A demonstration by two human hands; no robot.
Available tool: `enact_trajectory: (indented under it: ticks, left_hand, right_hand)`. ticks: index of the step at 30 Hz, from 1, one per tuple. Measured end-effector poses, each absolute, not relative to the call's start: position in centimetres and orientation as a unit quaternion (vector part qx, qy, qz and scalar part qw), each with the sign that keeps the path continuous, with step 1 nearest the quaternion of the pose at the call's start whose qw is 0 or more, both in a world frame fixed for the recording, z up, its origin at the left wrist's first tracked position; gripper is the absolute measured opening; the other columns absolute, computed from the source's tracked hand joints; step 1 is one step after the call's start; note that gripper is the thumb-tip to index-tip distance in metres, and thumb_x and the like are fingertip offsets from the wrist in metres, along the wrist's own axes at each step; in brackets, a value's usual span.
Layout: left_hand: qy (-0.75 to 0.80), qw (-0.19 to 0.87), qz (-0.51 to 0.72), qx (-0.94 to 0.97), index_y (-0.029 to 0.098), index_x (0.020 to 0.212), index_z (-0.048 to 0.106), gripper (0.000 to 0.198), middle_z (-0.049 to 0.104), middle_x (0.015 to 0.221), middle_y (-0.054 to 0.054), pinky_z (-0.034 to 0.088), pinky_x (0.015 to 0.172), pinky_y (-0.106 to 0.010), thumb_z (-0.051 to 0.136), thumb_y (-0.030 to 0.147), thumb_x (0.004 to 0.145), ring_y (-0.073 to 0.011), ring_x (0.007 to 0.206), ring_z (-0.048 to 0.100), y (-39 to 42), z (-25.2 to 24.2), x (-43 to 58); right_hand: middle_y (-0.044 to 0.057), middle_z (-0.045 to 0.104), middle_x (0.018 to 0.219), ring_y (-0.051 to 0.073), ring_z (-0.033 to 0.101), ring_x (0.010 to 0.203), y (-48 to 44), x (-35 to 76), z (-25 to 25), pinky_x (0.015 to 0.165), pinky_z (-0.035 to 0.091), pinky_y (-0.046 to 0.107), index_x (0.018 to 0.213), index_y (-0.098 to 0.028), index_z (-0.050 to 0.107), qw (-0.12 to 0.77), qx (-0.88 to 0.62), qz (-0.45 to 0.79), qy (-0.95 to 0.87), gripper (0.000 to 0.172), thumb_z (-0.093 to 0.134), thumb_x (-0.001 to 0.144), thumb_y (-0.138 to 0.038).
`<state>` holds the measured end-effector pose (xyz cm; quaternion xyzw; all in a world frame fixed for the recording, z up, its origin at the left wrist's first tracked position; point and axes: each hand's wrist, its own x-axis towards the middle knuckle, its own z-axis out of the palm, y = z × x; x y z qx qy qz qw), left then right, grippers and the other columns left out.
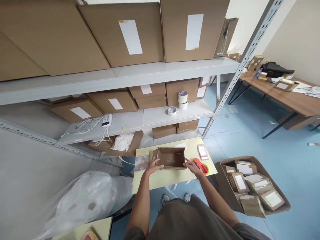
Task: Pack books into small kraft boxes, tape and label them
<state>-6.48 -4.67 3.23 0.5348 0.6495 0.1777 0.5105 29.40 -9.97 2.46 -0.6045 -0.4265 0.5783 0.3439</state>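
Observation:
On the pale yellow table (147, 184) sits a small cardboard box (171, 158), upright with its top open and bare inside. My left hand (153, 166) grips its front left corner, thumb along the front edge and fingers at the left side. At the front right corner, my right hand (192, 167) pinches the box's edge. Just right of that hand lies an orange tape dispenser (200, 166) with a yellowish roll. Behind it is a phone-like flat item (202, 152), its surface blurred.
A large carton (252, 183) of small labelled boxes stands on the floor at right. Shelving (140, 78) ahead carries cartons, tape rolls (182, 97) and a power strip (107, 120). A translucent plastic bag (95, 193) bulges at left. A brown desk (282, 90) stands far right.

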Motion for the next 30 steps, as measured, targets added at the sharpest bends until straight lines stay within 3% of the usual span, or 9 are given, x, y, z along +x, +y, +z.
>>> enact_trajectory:
  ticks: [3,5,7,10,13,19,24,30]
  left_hand:
    - [0.637,0.497,0.141,0.573,0.022,0.132,0.07,0.105,0.012,0.177,-0.018,0.031,0.127,-0.051,0.102,0.055,0.038,-0.0431,0.161,0.021,-6.0,3.0,-6.0]
    - [0.637,0.482,0.122,0.589,0.021,0.128,0.072,0.103,0.012,0.177,-0.019,0.034,0.126,-0.051,0.104,0.048,0.034,-0.0447,0.159,0.027,-6.8,2.7,-5.0]
    - [0.652,0.453,0.12,0.596,0.021,0.114,0.076,0.084,0.014,0.177,-0.016,0.037,0.124,-0.05,0.104,0.042,0.038,-0.0436,0.154,0.038,-7.7,2.1,-3.5]
    - [0.698,0.38,0.123,0.594,0.022,0.091,0.074,0.044,0.019,0.177,-0.009,0.041,0.121,-0.047,0.099,0.034,0.057,-0.0376,0.149,0.048,-8.9,1.3,-1.4]
    - [0.731,0.346,0.115,0.577,0.023,0.087,0.07,0.028,0.026,0.176,-0.007,0.044,0.117,-0.044,0.092,0.027,0.07,-0.0334,0.146,0.052,-9.6,0.9,-0.1]
    - [0.747,0.363,0.101,0.548,0.022,0.092,0.072,0.021,0.04,0.17,-0.007,0.045,0.115,-0.039,0.084,0.018,0.075,-0.0283,0.141,0.057,-9.1,1.0,0.4]
    - [0.76,0.343,0.095,0.543,0.022,0.096,0.072,0.02,0.036,0.172,-0.009,0.042,0.115,-0.036,0.076,0.01,0.079,-0.0269,0.143,0.055,-9.5,0.3,1.2]
    - [0.748,0.312,0.084,0.579,0.022,0.103,0.073,0.018,0.028,0.175,-0.009,0.038,0.119,-0.04,0.072,0.017,0.085,-0.0309,0.147,0.049,-10.3,-0.2,1.1]
  right_hand:
    - [0.01,0.074,0.126,0.035,0.053,0.141,-8.9,29.7,2.3,0.117,0.041,0.048,0.086,-0.025,0.078,0.305,-0.569,0.566,-0.512,0.021,0.082,0.075,-0.043]
    - [0.01,0.069,0.137,0.034,0.056,0.137,-7.4,29.5,2.3,0.118,0.041,0.048,0.102,-0.026,0.08,0.306,-0.586,0.514,-0.546,0.029,0.079,0.076,-0.038]
    - [0.011,0.061,0.149,0.033,0.051,0.143,-5.5,28.8,2.4,0.121,0.038,0.046,0.117,-0.026,0.078,0.309,-0.587,0.463,-0.587,0.04,0.075,0.079,-0.035]
    - [0.01,0.05,0.161,0.03,0.035,0.156,-2.1,27.2,2.5,0.127,0.028,0.046,0.137,-0.025,0.07,0.292,-0.561,0.418,-0.652,0.055,0.069,0.082,-0.03]
    - [0.009,0.04,0.169,0.032,0.023,0.161,0.8,25.6,2.4,0.129,0.019,0.052,0.151,-0.028,0.058,0.216,-0.561,0.393,-0.696,0.069,0.069,0.083,-0.026]
    - [0.017,0.039,0.167,0.037,0.023,0.158,2.9,23.8,0.7,0.125,0.006,0.059,0.158,-0.026,0.046,0.061,-0.606,0.323,-0.725,0.078,0.069,0.083,-0.021]
    - [0.022,0.048,0.157,0.041,0.028,0.152,2.2,23.1,-0.4,0.123,0.006,0.058,0.159,-0.02,0.045,0.028,-0.624,0.235,-0.745,0.079,0.07,0.084,-0.03]
    - [0.021,0.053,0.152,0.039,0.036,0.146,2.4,22.7,-0.8,0.122,0.008,0.058,0.156,-0.023,0.049,0.016,-0.641,0.229,-0.733,0.073,0.067,0.086,-0.034]
